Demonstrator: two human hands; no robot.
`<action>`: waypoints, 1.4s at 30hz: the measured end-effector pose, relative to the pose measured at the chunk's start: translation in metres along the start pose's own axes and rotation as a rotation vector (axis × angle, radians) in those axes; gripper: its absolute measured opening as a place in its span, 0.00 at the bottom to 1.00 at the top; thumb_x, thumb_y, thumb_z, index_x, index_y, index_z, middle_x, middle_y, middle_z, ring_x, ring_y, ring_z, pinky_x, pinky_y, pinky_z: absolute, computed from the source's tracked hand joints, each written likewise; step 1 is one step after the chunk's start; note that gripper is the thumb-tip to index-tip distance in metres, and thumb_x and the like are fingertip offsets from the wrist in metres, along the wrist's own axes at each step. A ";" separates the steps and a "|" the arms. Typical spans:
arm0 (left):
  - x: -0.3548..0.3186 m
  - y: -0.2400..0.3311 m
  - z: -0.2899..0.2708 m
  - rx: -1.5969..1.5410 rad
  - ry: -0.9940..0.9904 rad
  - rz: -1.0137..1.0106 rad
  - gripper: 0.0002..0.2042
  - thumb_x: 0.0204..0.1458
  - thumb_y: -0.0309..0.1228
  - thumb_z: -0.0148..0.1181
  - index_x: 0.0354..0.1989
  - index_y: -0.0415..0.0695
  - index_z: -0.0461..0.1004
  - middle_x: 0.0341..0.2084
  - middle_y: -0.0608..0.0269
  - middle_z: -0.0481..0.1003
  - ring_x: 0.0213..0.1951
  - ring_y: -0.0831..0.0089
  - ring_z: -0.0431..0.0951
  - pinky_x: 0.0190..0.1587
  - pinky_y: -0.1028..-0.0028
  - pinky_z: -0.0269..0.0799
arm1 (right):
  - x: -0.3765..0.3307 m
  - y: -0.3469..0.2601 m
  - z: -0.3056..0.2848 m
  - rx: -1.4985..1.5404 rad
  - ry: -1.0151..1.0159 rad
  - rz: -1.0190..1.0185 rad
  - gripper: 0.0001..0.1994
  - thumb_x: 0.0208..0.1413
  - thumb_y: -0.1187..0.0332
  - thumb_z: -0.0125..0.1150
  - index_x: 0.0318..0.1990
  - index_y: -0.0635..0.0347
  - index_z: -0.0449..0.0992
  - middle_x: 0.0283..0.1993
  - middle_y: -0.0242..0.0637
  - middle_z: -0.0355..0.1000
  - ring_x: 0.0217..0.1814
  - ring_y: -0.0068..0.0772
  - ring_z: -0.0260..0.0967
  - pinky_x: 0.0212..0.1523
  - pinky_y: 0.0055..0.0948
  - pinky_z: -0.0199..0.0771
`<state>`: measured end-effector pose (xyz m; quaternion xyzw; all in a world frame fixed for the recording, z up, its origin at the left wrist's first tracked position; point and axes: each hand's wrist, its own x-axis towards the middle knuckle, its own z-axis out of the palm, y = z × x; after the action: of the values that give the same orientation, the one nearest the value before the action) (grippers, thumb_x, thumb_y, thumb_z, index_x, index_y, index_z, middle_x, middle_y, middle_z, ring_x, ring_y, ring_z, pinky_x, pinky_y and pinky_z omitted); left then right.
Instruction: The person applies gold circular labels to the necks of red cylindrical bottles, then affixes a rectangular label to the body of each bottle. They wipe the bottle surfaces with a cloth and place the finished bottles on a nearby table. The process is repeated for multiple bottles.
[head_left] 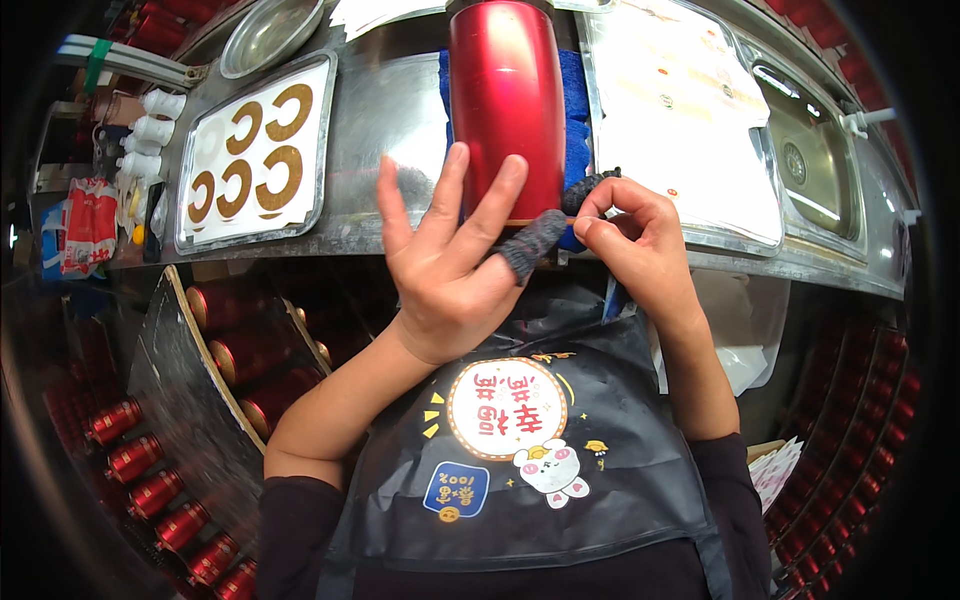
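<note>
So the big red metal cylinder [506,100] is lying on a blue cloth [578,95] on the steel bench [390,110], most likely so it's being kept from rolling or getting scratched. It's being steadied by the left hand [440,270], which is spread wide open, fingers fanned flat against the near end toward 12 o'clock, nothing actually being clutched. A dark knit cot is being worn on that thumb.

At 3 o'clock from it, the right hand [640,240] is being pinched nearly closed at the cylinder's bottom rim, index fingertip also covered in dark knit. A thin gold-brown strip looks like it's being pressed along that edge, but whether anything is really being held between those fingertips can't be told.

Out at 10 o'clock, a metal tray [320,110] is carrying a white sheet with C-shaped gold stickers [262,150]: six being counted, plus what looks like an empty white outline. Another tray of white sheets [690,120] is sitting at 1 o'clock, a round steel dish [270,35] at 11, a sink [815,160] at 2. Racks of smaller red cans [150,490] are being stored at 8 o'clock, too many to count.
</note>
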<state>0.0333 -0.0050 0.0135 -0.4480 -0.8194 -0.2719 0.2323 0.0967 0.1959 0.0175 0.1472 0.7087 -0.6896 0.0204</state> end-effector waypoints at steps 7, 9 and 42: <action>-0.002 -0.011 0.010 -0.127 0.049 -0.126 0.26 0.38 0.31 0.78 0.51 0.49 0.84 0.61 0.57 0.76 0.66 0.50 0.71 0.67 0.38 0.56 | -0.001 0.002 0.005 -0.045 0.011 -0.055 0.03 0.55 0.76 0.64 0.32 0.64 0.76 0.35 0.24 0.68 0.29 0.07 0.64 0.28 0.13 0.60; -0.013 -0.019 0.008 -0.290 0.041 -0.233 0.26 0.41 0.30 0.78 0.52 0.40 0.81 0.61 0.51 0.75 0.64 0.50 0.74 0.68 0.39 0.54 | -0.003 0.000 0.005 -0.037 0.017 -0.074 0.03 0.55 0.76 0.65 0.32 0.64 0.76 0.35 0.24 0.68 0.29 0.07 0.64 0.28 0.13 0.60; -0.005 -0.012 0.008 -0.238 0.031 -0.218 0.27 0.39 0.28 0.78 0.52 0.42 0.82 0.62 0.50 0.74 0.65 0.46 0.71 0.68 0.42 0.56 | 0.001 0.003 0.005 -0.054 0.001 -0.065 0.04 0.55 0.75 0.65 0.32 0.64 0.77 0.35 0.25 0.69 0.32 0.08 0.64 0.30 0.13 0.61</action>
<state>0.0244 -0.0084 0.0014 -0.3767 -0.8215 -0.3974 0.1592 0.0951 0.1911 0.0142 0.1236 0.7315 -0.6706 0.0015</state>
